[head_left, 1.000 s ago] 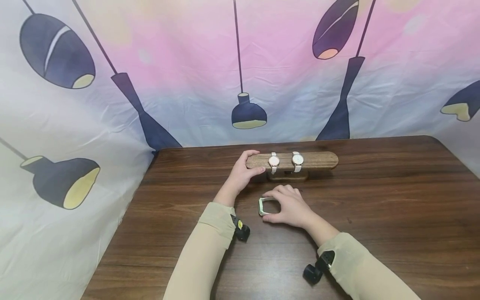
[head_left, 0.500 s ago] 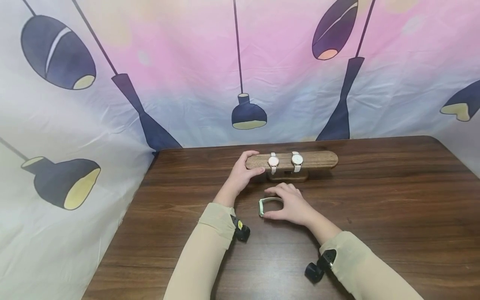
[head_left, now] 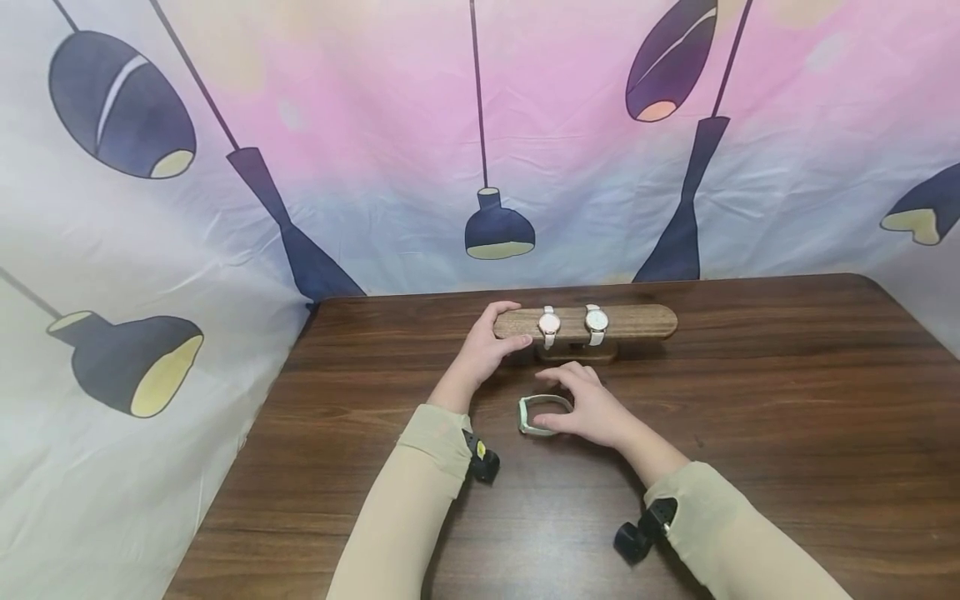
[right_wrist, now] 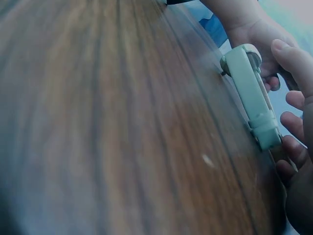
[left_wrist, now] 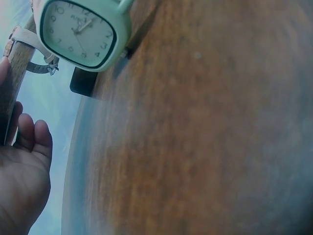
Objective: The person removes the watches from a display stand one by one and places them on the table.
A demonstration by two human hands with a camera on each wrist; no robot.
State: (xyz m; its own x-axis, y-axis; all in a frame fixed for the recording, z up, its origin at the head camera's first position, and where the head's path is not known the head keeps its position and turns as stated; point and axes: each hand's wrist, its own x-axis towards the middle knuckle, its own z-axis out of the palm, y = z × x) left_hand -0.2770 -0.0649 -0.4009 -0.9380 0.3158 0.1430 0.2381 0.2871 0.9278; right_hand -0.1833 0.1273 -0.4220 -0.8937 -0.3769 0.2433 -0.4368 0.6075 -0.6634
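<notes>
A mint-green wristwatch [head_left: 522, 416] stands on its side on the table, its strap closed in a loop. Its square dial with numerals faces the camera in the left wrist view [left_wrist: 78, 33]. My right hand [head_left: 591, 410] hovers over the loop, thumb and fingers spread; in the right wrist view the fingertips [right_wrist: 293, 125] look apart from the strap [right_wrist: 252, 93]. My left hand [head_left: 480, 350] grips the left end of a wooden watch stand [head_left: 637, 322]. Two white-strapped watches, a left one [head_left: 550, 324] and a right one [head_left: 597, 321], are fastened round its bar.
The dark wood-grain table [head_left: 787, 417] reaches back to a patterned cloth [head_left: 390, 167] printed with lamps. The stand rests on a wooden base [head_left: 577, 353] near the back edge. A small black camera is strapped at each wrist.
My right hand has loosened from the green watch and drawn slightly to the right, its fingers spreading. The watch stays standing in place. My left hand keeps its grip on the stand.
</notes>
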